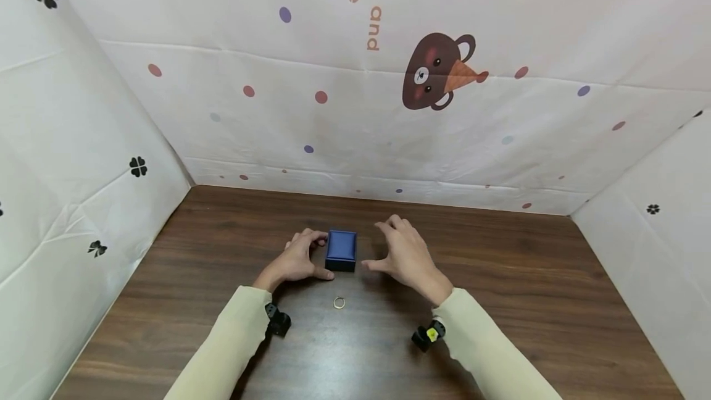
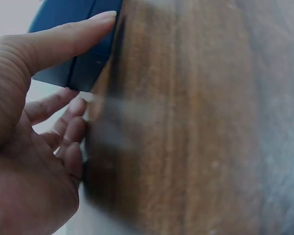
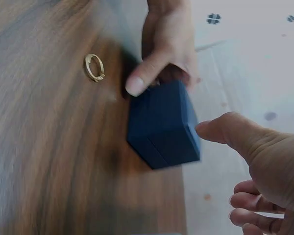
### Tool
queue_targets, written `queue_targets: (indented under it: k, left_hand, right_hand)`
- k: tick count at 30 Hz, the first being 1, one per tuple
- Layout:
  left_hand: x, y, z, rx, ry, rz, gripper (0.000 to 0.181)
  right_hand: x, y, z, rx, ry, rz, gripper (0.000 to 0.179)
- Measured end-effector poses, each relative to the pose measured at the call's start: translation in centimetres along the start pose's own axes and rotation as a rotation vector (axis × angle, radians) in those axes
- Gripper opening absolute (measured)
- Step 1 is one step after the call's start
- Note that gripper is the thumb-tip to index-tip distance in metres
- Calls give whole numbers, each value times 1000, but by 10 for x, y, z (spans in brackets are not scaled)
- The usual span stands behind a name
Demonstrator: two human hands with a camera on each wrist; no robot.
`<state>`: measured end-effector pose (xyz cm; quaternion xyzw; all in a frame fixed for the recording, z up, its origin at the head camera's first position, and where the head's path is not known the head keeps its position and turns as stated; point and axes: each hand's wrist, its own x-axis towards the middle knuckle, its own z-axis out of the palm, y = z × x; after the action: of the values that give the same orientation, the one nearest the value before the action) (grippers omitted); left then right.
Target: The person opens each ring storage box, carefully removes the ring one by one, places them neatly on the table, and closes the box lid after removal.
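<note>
A small dark blue jewelry box (image 1: 340, 247) stands on the table with its lid down. My left hand (image 1: 297, 259) holds it from its left side, the thumb (image 2: 78, 41) across the near face and the other fingers toward the far side. On the right, my right hand (image 1: 408, 255) is held apart from the box, thumb and fingers spread with nothing between them. In the right wrist view the right thumb (image 3: 230, 129) overlaps the box's edge. A thin gold ring (image 1: 339, 303) lies on the table, nearer to me than the box.
The dark wood table (image 1: 528, 301) shows brown grain. White printed sheets (image 1: 250, 122) rise at its back and both sides, with dots, a bear and clover shapes. A black wrist device (image 1: 278, 320) sits at my left cuff, another (image 1: 428, 334) at my right.
</note>
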<state>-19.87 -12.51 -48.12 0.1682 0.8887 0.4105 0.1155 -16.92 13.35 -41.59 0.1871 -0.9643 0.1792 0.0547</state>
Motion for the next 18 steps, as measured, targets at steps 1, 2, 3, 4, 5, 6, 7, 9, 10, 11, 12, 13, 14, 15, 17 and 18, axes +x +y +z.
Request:
queue_targets:
  k: [1, 2, 3, 4, 5, 6, 7, 9, 10, 11, 12, 13, 14, 15, 17, 18]
  left_hand:
    - [-1, 1, -1, 2, 1, 3, 85]
    - [-3, 3, -2, 4, 4, 8, 86]
    - [-4, 5, -4, 6, 8, 13, 86]
    - [-5, 8, -5, 13, 16, 17, 87]
    - [-7, 11, -7, 26, 27, 26, 88]
    - [-8, 14, -8, 42, 44, 38, 89]
    - [-9, 18, -11, 56, 62, 51, 90]
    - [-11, 27, -15, 81, 103, 81, 91]
    - [-12, 33, -17, 89, 120, 96, 91]
    - [-12, 39, -19, 95, 136, 113, 90]
    - [-13, 45, -21, 101, 149, 130, 90]
    - [-13, 52, -22, 104, 158, 144, 89]
    - [-14, 58, -23, 110, 163, 158, 88]
    - [-13, 65, -22, 112, 164, 171, 87]
    - [-12, 78, -20, 125, 161, 195, 84]
    - [-11, 84, -17, 129, 156, 206, 83]
  right_hand:
    - [-3, 4, -4, 10, 14, -2, 82]
    - [-6, 8, -7, 18, 27, -4, 81]
    - [-10, 12, -10, 30, 37, -5, 80]
    - [-13, 17, -13, 44, 45, -4, 79]
    - [-17, 22, -16, 61, 49, -2, 79]
    - [-20, 26, -18, 74, 53, 0, 79]
    - [-24, 32, -20, 84, 54, 4, 78]
    - [-30, 42, -22, 104, 55, 11, 79]
    - [-34, 48, -23, 110, 54, 18, 79]
    - [-37, 53, -23, 118, 53, 25, 80]
    - [-40, 59, -23, 125, 49, 34, 80]
    - [-43, 64, -22, 135, 43, 43, 80]
    - [-46, 69, -21, 153, 33, 54, 80]
    - [-48, 74, -20, 170, 18, 68, 80]
    - [-52, 84, -16, 221, -19, 93, 81]
    - [-53, 89, -14, 251, -38, 106, 80]
